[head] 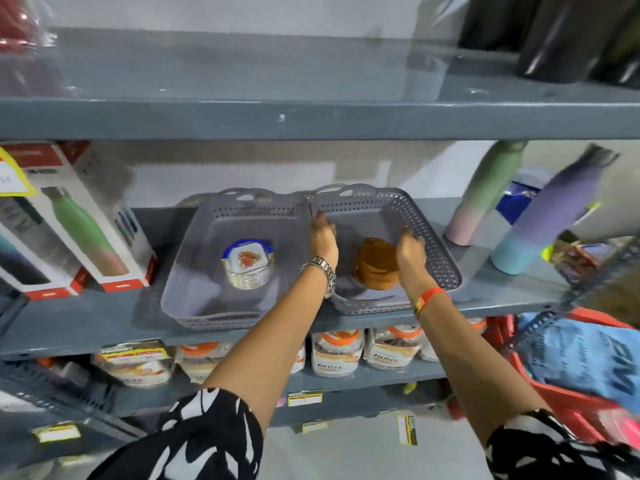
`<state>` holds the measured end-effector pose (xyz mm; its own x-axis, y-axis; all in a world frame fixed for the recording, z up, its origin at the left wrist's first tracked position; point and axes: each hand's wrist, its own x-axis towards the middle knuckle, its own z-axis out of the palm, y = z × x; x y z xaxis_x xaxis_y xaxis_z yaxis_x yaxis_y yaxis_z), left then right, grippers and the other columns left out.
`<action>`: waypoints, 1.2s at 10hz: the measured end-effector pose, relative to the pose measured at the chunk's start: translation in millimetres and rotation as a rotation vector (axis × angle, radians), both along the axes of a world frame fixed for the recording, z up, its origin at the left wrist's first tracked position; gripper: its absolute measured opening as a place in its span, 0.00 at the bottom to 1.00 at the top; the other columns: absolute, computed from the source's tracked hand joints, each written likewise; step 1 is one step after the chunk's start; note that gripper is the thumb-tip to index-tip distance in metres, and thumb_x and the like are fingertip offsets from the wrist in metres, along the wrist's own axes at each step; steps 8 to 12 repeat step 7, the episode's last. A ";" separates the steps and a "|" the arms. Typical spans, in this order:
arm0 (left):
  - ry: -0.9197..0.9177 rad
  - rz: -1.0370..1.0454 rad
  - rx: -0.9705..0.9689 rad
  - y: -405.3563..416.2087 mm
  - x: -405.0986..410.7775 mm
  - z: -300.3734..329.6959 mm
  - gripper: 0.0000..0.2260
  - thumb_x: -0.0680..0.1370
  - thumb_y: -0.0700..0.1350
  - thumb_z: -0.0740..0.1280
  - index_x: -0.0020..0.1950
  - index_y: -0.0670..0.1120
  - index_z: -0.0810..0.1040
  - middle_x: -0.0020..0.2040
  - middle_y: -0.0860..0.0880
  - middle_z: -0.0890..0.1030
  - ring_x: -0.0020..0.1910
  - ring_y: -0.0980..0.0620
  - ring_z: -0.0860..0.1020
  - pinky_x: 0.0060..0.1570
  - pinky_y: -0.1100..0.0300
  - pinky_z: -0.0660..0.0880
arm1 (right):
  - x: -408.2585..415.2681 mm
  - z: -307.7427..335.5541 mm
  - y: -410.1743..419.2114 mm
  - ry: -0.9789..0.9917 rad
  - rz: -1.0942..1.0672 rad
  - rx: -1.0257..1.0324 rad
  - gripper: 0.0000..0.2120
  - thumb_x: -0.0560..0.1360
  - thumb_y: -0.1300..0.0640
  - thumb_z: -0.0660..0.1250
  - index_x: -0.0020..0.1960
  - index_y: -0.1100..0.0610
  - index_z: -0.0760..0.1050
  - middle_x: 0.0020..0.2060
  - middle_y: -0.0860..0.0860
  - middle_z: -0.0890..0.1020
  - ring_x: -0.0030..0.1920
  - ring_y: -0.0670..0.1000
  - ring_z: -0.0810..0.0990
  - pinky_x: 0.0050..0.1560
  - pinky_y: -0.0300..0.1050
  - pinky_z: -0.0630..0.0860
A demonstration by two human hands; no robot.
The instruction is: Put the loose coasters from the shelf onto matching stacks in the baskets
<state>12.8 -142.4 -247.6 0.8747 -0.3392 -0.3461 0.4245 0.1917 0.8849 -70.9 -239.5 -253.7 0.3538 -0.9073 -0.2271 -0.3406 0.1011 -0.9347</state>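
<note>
Two grey baskets stand side by side on the middle shelf. The left basket (194, 258) holds a stack of white coasters with blue rims and an orange print (247, 263). The right basket (429, 244) holds a stack of brown round coasters (375, 268). My left hand (323, 239) reaches into the right basket along its left wall, fingers extended and holding nothing. My right hand (410, 254) is curved against the right side of the brown stack, fingers apart. Whether it touches the stack is unclear.
Boxed bottles (79, 220) stand left of the baskets. Pastel bottles (491, 192) (550, 216) stand to the right. The grey shelf above (311, 116) overhangs the baskets. Food jars (336, 351) fill the shelf below. A red basket with blue cloth (571, 368) sits at lower right.
</note>
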 end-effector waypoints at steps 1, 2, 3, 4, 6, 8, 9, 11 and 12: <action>0.198 -0.212 0.063 -23.5 -21.5 -5.2 0.32 0.79 0.64 0.51 0.75 0.42 0.59 0.74 0.44 0.62 0.73 0.44 0.61 0.72 0.50 0.58 | -13.6 -8.8 -13.3 -0.033 0.039 0.084 0.23 0.83 0.52 0.51 0.68 0.66 0.69 0.67 0.62 0.72 0.66 0.62 0.71 0.68 0.53 0.67; 0.332 -0.303 0.111 -33.6 -38.1 -10.4 0.40 0.74 0.71 0.50 0.76 0.45 0.57 0.74 0.43 0.62 0.72 0.42 0.63 0.70 0.45 0.62 | -17.2 -11.0 -22.3 -0.068 0.090 0.188 0.25 0.82 0.47 0.50 0.68 0.64 0.69 0.65 0.60 0.74 0.63 0.62 0.73 0.65 0.55 0.69; 0.314 -0.290 0.154 -43.1 -34.0 -16.1 0.41 0.72 0.74 0.49 0.74 0.46 0.61 0.71 0.41 0.67 0.68 0.39 0.67 0.67 0.41 0.65 | -15.2 -13.0 -29.1 -0.004 0.150 0.367 0.31 0.80 0.38 0.47 0.72 0.59 0.65 0.67 0.59 0.73 0.65 0.62 0.72 0.65 0.59 0.66; 0.283 -0.277 0.212 -47.5 -25.2 -20.1 0.41 0.72 0.74 0.49 0.74 0.46 0.62 0.70 0.41 0.68 0.67 0.38 0.68 0.67 0.40 0.65 | -12.6 -18.0 -30.1 -0.040 0.129 0.423 0.27 0.79 0.38 0.50 0.60 0.59 0.71 0.48 0.59 0.77 0.44 0.57 0.76 0.49 0.50 0.73; 0.207 -0.251 0.245 -45.8 -24.5 -14.8 0.36 0.77 0.68 0.46 0.72 0.43 0.64 0.71 0.40 0.68 0.68 0.40 0.68 0.69 0.44 0.64 | -8.2 -18.8 -29.5 -0.038 0.106 0.349 0.28 0.81 0.42 0.50 0.70 0.61 0.66 0.59 0.60 0.75 0.58 0.62 0.74 0.63 0.54 0.72; 0.025 -0.194 0.357 -44.6 -32.0 -20.1 0.31 0.80 0.63 0.45 0.71 0.41 0.67 0.72 0.41 0.66 0.70 0.42 0.65 0.71 0.46 0.60 | -16.8 -15.6 -26.5 0.028 0.072 0.176 0.31 0.80 0.42 0.52 0.73 0.64 0.61 0.71 0.60 0.68 0.69 0.62 0.68 0.71 0.55 0.65; 0.025 -0.194 0.357 -44.6 -32.0 -20.1 0.31 0.80 0.63 0.45 0.71 0.41 0.67 0.72 0.41 0.66 0.70 0.42 0.65 0.71 0.46 0.60 | -16.8 -15.6 -26.5 0.028 0.072 0.176 0.31 0.80 0.42 0.52 0.73 0.64 0.61 0.71 0.60 0.68 0.69 0.62 0.68 0.71 0.55 0.65; 0.025 -0.194 0.357 -44.6 -32.0 -20.1 0.31 0.80 0.63 0.45 0.71 0.41 0.67 0.72 0.41 0.66 0.70 0.42 0.65 0.71 0.46 0.60 | -16.8 -15.6 -26.5 0.028 0.072 0.176 0.31 0.80 0.42 0.52 0.73 0.64 0.61 0.71 0.60 0.68 0.69 0.62 0.68 0.71 0.55 0.65; 0.025 -0.194 0.357 -44.6 -32.0 -20.1 0.31 0.80 0.63 0.45 0.71 0.41 0.67 0.72 0.41 0.66 0.70 0.42 0.65 0.71 0.46 0.60 | -16.8 -15.6 -26.5 0.028 0.072 0.176 0.31 0.80 0.42 0.52 0.73 0.64 0.61 0.71 0.60 0.68 0.69 0.62 0.68 0.71 0.55 0.65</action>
